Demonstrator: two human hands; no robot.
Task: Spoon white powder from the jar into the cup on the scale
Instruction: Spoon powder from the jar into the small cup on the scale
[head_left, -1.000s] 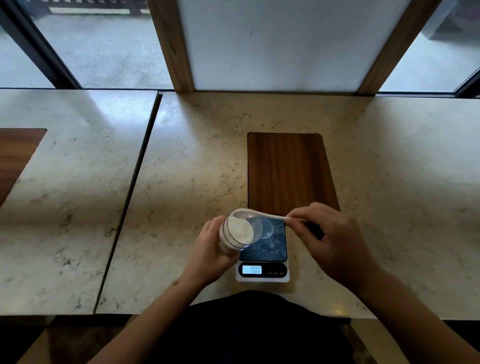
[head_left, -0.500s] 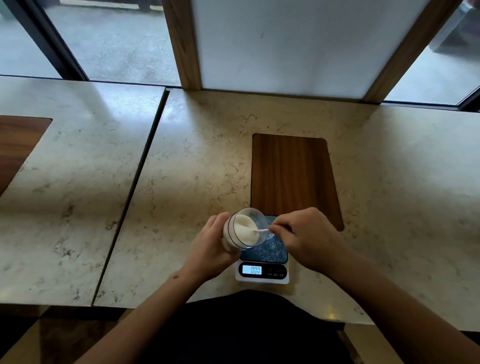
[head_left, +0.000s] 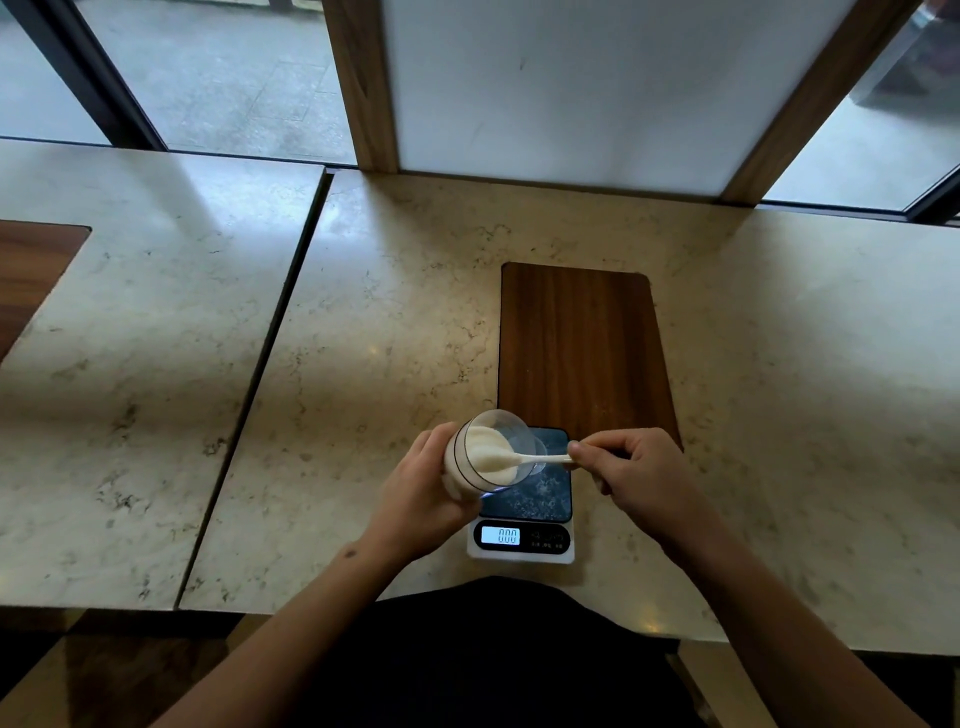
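- Fingers (head_left: 582, 451) of the right hand (head_left: 641, 480) are pinched on the end of the white spoon (head_left: 540, 459) handle; those of the left hand (head_left: 415, 493) are wrapped round the jar (head_left: 480, 457), holding it tilted with its mouth toward the right.
- Change noted: a second ago the spoon lay across the jar's rim with its bowl outside; half a second ago the right hand had closed in and the bowl was entering the mouth; now the bowl sits buried in the powder (head_left: 488, 451), with the hand drawn back a little along the handle.
- Bearing on the task: judged to be the loading stroke of a scoop. The display (head_left: 500, 535) appears to read zero, so no powder seems to have reached the cup yet.
- Jar: clear-walled, held off the surface (head_left: 363, 338) over the left edge of the scale (head_left: 524, 519). Powder is banked against the lower left side.
- Cup (head_left: 537, 457): clear, on the scale platform, largely hidden behind the jar; contents cannot be confirmed.
- Risk: loose powder near a tilted mouth may spill onto the platform.
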